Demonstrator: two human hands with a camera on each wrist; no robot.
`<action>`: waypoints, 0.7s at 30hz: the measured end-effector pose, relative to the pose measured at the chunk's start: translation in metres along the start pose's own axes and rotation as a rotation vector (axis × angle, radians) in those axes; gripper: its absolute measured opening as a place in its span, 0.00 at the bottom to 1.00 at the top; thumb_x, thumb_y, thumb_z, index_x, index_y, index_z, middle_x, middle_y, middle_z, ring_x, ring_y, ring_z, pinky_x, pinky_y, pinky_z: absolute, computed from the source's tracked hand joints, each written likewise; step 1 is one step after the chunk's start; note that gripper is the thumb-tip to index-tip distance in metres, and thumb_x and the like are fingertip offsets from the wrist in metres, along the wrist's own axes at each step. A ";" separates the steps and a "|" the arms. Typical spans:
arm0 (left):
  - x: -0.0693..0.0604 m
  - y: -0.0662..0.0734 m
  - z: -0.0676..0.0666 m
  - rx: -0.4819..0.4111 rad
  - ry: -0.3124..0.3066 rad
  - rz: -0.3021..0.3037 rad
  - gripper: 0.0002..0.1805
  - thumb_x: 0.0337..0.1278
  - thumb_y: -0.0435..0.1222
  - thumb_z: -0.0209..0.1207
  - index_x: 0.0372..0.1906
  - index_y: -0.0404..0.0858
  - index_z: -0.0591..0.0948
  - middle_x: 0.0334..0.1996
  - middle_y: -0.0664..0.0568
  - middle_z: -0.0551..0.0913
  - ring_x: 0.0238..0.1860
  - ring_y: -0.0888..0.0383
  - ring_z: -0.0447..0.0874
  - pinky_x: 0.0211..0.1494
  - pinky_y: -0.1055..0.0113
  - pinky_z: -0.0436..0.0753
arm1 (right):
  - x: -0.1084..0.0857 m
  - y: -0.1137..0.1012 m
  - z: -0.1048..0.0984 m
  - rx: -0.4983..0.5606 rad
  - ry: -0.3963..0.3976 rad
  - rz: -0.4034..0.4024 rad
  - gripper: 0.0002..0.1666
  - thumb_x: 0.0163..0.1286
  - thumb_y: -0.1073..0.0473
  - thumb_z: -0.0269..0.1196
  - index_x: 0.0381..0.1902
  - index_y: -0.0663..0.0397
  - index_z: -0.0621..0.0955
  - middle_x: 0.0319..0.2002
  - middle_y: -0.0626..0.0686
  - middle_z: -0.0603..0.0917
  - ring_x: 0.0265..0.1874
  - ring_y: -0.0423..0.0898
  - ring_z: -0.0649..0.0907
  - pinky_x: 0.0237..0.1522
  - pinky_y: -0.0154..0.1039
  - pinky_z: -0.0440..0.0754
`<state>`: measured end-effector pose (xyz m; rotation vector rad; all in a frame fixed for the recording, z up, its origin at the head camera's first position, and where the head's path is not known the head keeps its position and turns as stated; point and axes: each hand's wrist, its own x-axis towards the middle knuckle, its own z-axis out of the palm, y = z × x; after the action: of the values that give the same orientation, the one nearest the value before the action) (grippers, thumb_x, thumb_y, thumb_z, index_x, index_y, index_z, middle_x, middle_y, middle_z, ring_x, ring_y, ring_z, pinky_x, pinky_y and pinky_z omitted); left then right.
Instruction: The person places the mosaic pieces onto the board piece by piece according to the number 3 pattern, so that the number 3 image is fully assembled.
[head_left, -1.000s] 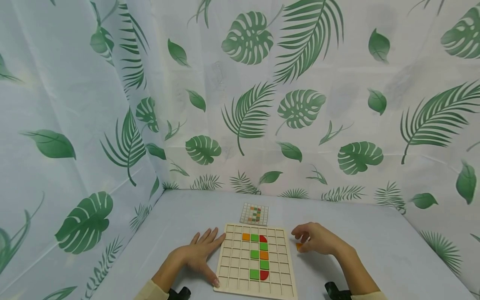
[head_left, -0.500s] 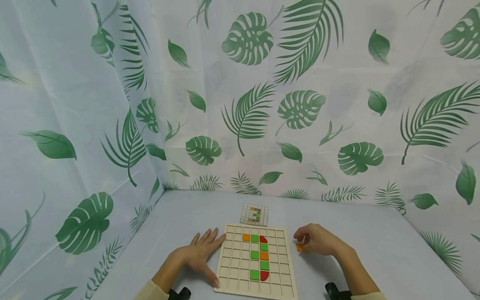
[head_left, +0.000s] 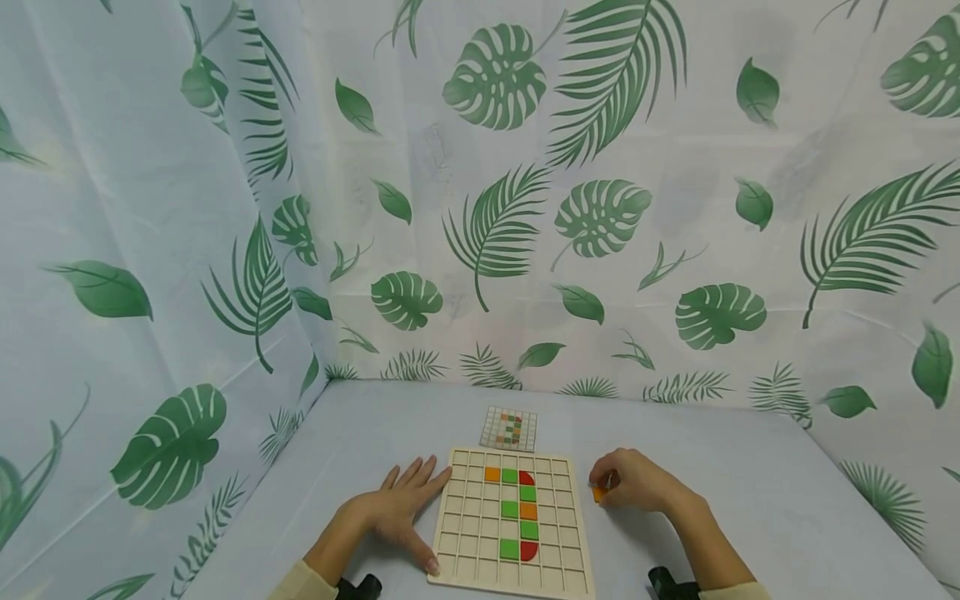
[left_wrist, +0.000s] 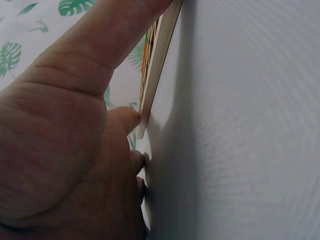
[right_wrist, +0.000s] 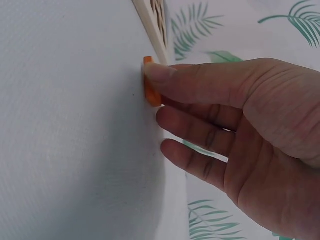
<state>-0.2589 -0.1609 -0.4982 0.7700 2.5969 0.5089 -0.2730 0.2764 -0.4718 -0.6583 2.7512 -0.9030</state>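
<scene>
A pale wooden grid board lies on the table, with several orange, green and red tiles in its cells. My left hand is spread flat beside it; the thumb touches the near left corner and the index finger meets the left edge. Right of the board, my right hand pinches an orange tile between thumb and index finger, at the table surface. The other fingers are bent loosely below it in the right wrist view. Part of the tile is hidden behind the thumb.
A small card with a printed grid and coloured pattern lies just beyond the board. White cloth walls with green leaf prints close off the table at the back and left.
The right hand's index finger has drawn in slightly towards the thumb, around the orange tile, a little away from the board. My left hand and the board have stayed in place.
</scene>
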 end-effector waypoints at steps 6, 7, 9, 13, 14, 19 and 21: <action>0.000 0.000 -0.001 -0.003 -0.001 0.001 0.75 0.33 0.69 0.77 0.86 0.53 0.47 0.86 0.42 0.39 0.86 0.39 0.33 0.82 0.33 0.36 | 0.001 0.002 0.001 -0.016 0.005 -0.017 0.12 0.54 0.71 0.77 0.35 0.54 0.88 0.32 0.47 0.85 0.31 0.43 0.80 0.31 0.34 0.80; 0.000 0.000 -0.001 -0.003 0.000 0.001 0.76 0.33 0.69 0.77 0.86 0.53 0.47 0.86 0.42 0.39 0.86 0.39 0.33 0.82 0.33 0.36 | 0.001 0.002 0.001 -0.017 0.004 -0.019 0.12 0.54 0.71 0.77 0.35 0.54 0.88 0.32 0.47 0.85 0.31 0.43 0.80 0.31 0.34 0.80; 0.000 0.000 -0.001 -0.001 0.001 0.003 0.76 0.33 0.69 0.77 0.86 0.53 0.47 0.86 0.42 0.39 0.86 0.39 0.33 0.82 0.33 0.36 | 0.002 0.002 0.001 -0.021 0.001 -0.015 0.12 0.55 0.71 0.76 0.34 0.53 0.88 0.32 0.47 0.85 0.31 0.43 0.80 0.31 0.34 0.80; 0.000 0.001 -0.001 -0.002 -0.001 0.004 0.76 0.33 0.68 0.78 0.86 0.52 0.47 0.86 0.41 0.39 0.86 0.38 0.33 0.82 0.33 0.36 | 0.004 0.000 0.003 -0.025 -0.002 0.002 0.13 0.55 0.72 0.75 0.33 0.52 0.85 0.31 0.47 0.84 0.30 0.43 0.79 0.31 0.34 0.78; 0.000 0.001 -0.002 -0.004 -0.002 0.005 0.76 0.33 0.68 0.78 0.86 0.52 0.47 0.86 0.41 0.39 0.86 0.38 0.32 0.82 0.33 0.36 | 0.004 0.000 0.003 -0.026 -0.002 0.007 0.13 0.55 0.73 0.75 0.33 0.52 0.85 0.31 0.47 0.83 0.30 0.43 0.78 0.31 0.34 0.78; -0.001 0.002 -0.002 -0.009 -0.005 0.008 0.75 0.34 0.67 0.78 0.86 0.52 0.47 0.86 0.41 0.39 0.86 0.38 0.32 0.82 0.33 0.36 | 0.005 -0.002 0.004 0.000 -0.016 0.008 0.15 0.53 0.74 0.74 0.32 0.52 0.82 0.29 0.47 0.82 0.29 0.44 0.78 0.30 0.35 0.76; -0.002 0.002 -0.002 -0.010 -0.006 0.009 0.76 0.34 0.67 0.78 0.86 0.51 0.46 0.86 0.41 0.39 0.86 0.38 0.32 0.82 0.33 0.36 | 0.007 -0.002 0.004 0.018 -0.018 -0.009 0.14 0.54 0.73 0.74 0.32 0.52 0.82 0.29 0.47 0.83 0.30 0.43 0.79 0.31 0.35 0.77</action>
<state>-0.2573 -0.1603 -0.4954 0.7789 2.5842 0.5208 -0.2770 0.2696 -0.4735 -0.6735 2.7232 -0.9190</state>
